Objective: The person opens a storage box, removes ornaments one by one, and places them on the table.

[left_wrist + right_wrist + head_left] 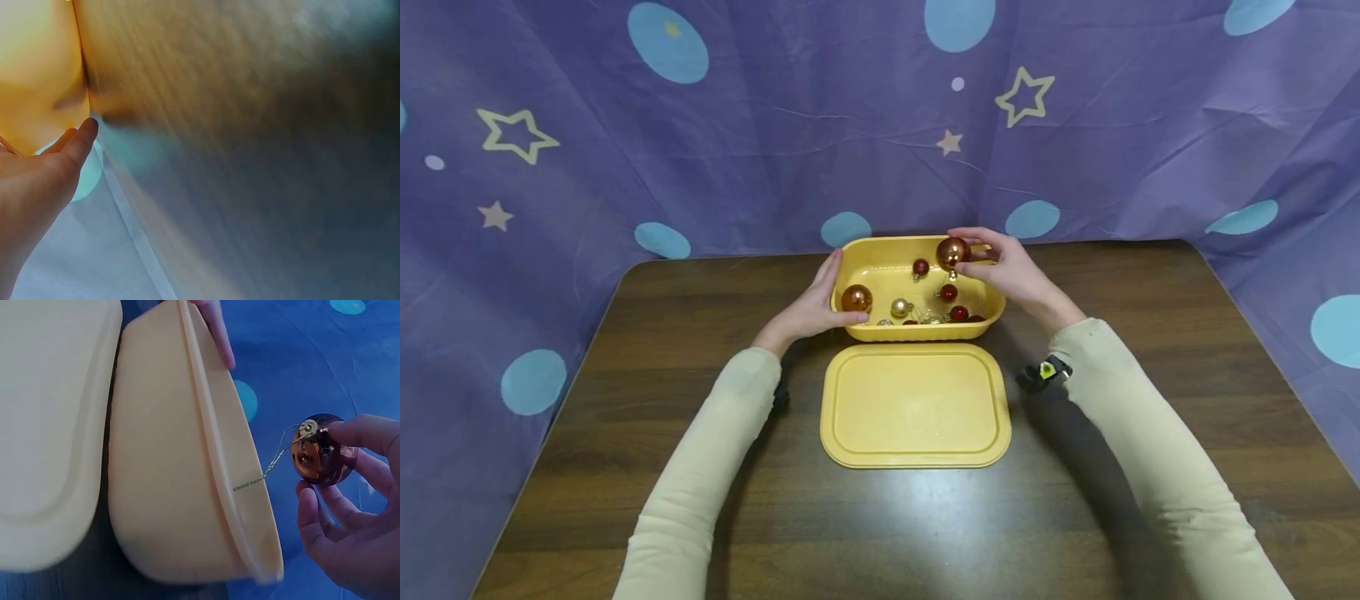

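Observation:
A yellow plastic tub (880, 268) stands at the table's far middle with several small red, gold and orange baubles inside, among them an orange bauble (857, 297) at its left end. My right hand (1003, 265) pinches a shiny copper bauble (953, 252) above the tub's far right corner. In the right wrist view the copper bauble (322, 457) sits between thumb and fingers (350, 434), its gold thread (265, 469) trailing toward the tub's rim (212, 450). My left hand (817, 305) lies against the tub's left end, fingers (78, 140) fairly straight along the wall (37, 69).
The tub's flat yellow lid (915, 406) lies on the dark wooden table (1112, 275) just in front of the tub, between my forearms. A purple cloth with stars and blue dots (760, 125) hangs behind and around the table.

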Tool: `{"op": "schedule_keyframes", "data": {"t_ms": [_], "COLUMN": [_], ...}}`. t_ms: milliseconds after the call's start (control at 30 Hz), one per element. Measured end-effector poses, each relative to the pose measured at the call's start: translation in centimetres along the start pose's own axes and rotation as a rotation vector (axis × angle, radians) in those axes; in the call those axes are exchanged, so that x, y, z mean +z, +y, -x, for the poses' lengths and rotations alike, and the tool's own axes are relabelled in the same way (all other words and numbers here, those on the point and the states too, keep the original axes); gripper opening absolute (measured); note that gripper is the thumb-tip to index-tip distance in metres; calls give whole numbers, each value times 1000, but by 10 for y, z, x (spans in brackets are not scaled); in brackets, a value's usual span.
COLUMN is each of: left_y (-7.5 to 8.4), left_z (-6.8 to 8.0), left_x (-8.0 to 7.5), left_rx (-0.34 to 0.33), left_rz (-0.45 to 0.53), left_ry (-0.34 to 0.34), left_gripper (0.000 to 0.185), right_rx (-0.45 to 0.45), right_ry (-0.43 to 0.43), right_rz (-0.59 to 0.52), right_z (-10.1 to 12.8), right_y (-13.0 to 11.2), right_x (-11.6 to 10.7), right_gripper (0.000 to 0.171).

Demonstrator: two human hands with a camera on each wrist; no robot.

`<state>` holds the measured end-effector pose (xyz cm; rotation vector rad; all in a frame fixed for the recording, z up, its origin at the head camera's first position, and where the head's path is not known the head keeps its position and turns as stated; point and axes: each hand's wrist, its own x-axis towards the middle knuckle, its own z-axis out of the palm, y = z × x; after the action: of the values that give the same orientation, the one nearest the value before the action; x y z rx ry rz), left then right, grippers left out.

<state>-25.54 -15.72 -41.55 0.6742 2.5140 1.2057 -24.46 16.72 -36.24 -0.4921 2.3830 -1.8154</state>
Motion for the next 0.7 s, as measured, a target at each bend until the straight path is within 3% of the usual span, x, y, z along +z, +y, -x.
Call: {"op": "schedule_keyframes", "data": {"t_ms": [500, 700], "left_y": [0, -2], "left_z": [2, 2], "left_x": [2, 1], "left_rx": [24, 12], "left_rz": [25, 20], "left_ry": [19, 15], "left_gripper": [127, 122], "right_rx": [2, -2], "right_ry": [106, 128], "right_rz": [40, 81], "right_z": [21, 31], "right_y": [23, 31], "right_x": [-48, -62], "right_gripper": [47, 46]}}
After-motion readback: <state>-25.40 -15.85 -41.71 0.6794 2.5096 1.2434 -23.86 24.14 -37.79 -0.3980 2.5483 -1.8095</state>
